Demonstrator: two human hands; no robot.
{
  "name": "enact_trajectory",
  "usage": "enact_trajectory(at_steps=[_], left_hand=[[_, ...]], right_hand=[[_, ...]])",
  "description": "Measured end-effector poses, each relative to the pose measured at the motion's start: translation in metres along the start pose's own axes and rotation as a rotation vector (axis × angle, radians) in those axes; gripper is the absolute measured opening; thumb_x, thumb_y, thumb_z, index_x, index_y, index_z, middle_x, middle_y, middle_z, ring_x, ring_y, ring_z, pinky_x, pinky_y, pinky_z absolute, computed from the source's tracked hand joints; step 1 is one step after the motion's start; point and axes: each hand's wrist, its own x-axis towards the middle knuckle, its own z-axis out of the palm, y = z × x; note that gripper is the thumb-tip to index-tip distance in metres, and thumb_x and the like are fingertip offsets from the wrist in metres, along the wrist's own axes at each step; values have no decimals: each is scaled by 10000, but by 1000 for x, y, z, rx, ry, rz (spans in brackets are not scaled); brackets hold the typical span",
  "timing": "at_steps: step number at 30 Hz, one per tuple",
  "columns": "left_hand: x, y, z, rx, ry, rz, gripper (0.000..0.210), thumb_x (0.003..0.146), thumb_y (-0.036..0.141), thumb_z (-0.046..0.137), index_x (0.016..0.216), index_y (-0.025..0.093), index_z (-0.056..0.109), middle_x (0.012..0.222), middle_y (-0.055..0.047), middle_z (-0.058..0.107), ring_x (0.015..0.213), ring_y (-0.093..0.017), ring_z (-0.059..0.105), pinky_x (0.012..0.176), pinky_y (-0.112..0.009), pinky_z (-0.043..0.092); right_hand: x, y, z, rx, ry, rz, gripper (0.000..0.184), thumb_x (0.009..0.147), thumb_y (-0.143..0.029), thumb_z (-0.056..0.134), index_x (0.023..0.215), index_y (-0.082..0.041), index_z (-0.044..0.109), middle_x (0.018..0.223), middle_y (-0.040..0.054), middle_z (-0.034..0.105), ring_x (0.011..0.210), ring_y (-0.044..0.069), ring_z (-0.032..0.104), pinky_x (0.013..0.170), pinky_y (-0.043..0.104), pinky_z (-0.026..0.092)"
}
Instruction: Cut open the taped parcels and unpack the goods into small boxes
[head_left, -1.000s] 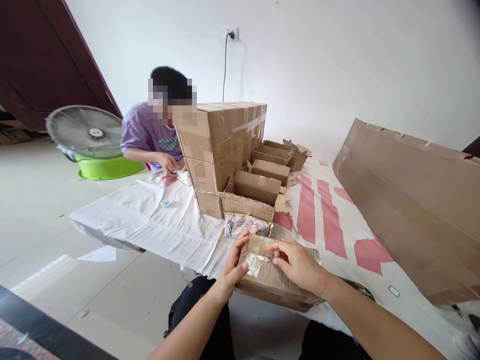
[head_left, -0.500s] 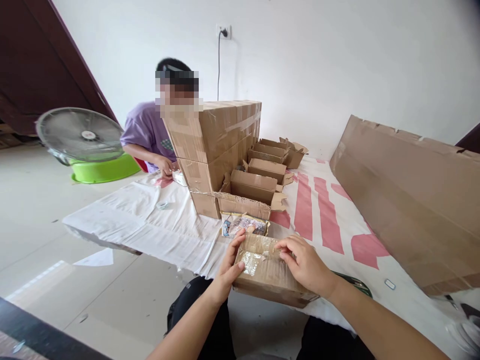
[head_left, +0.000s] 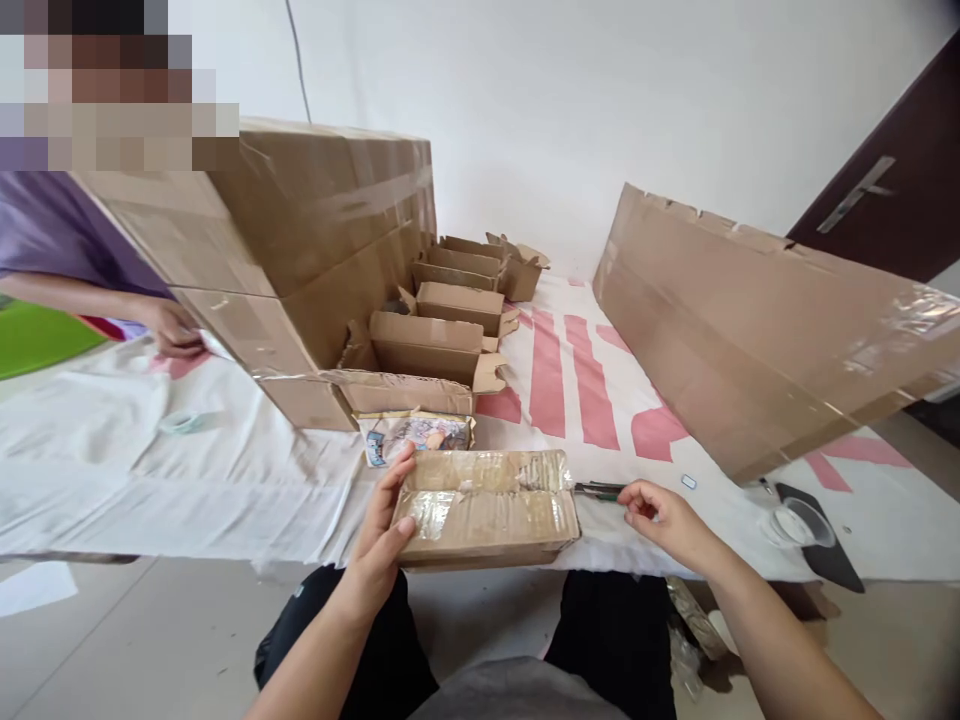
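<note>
A small cardboard box, its top covered in clear tape, lies at the table's near edge. My left hand clasps its left end, thumb on top and fingers along the far side. To the right of the box, my right hand has its fingers curled together at the end of a slim dark-green tool. The tool lies against the box's right side; its exact kind is hard to make out. Just behind the box is a packet with a colourful printed picture.
Several open cardboard boxes stand in a row beside a tall stack of taped boxes. A large cardboard panel leans at right. Near it sit a clear plastic cup and a dark board. Another person's hand works at left.
My right hand has left the taped top of the box and moved right to the dark-green tool. The left hand stays on the box, which now lies straighter. My view has turned right.
</note>
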Motion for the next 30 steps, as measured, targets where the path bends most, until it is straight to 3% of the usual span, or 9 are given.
enact_trajectory(at_steps=[5,9,13,21,26,30], left_hand=[[0,3,3,9,21,-28,480,788,404,652,1244,267,591,1558,-25,381,1497,-337,140,1222,-527,70],[0,3,4,8,10,-30,474,790,401,647,1243,274,589,1568,-20,364,1500,-327,132,1225,-517,66],[0,4,5,23,21,-26,478,787,411,644,1239,265,590,1564,-25,372,1499,-332,131,1224,-519,89],[1,1,2,19,7,-36,488,787,420,648,1249,276,586,1572,-19,356,1493,-339,154,1223,-523,67],[0,2,2,33,15,-37,484,789,409,638,1248,266,581,1571,-25,356,1499,-335,131,1223,-524,78],[0,4,4,45,21,-40,487,785,427,642,1241,268,583,1566,-26,365,1495,-336,147,1224,-520,85]], right_hand=[[-18,39,19,-59,-57,112,161,695,-117,563,824,-208,594,650,-44,607,592,140,567,574,247,417],[-17,53,32,-148,-39,177,207,641,-42,569,760,-209,594,596,-56,600,548,135,541,567,246,359],[-12,53,35,-183,-31,186,206,641,-31,571,741,-210,589,591,-54,605,543,135,533,566,250,338],[-17,42,20,-83,-33,87,131,744,-135,553,849,-212,569,732,-25,619,676,150,600,617,252,451],[-11,45,33,-125,-51,103,174,715,-89,575,848,-198,601,698,-30,620,642,149,596,613,257,449],[-5,49,42,-256,14,137,220,664,-42,599,812,-199,643,712,-7,604,743,191,579,705,304,429]])
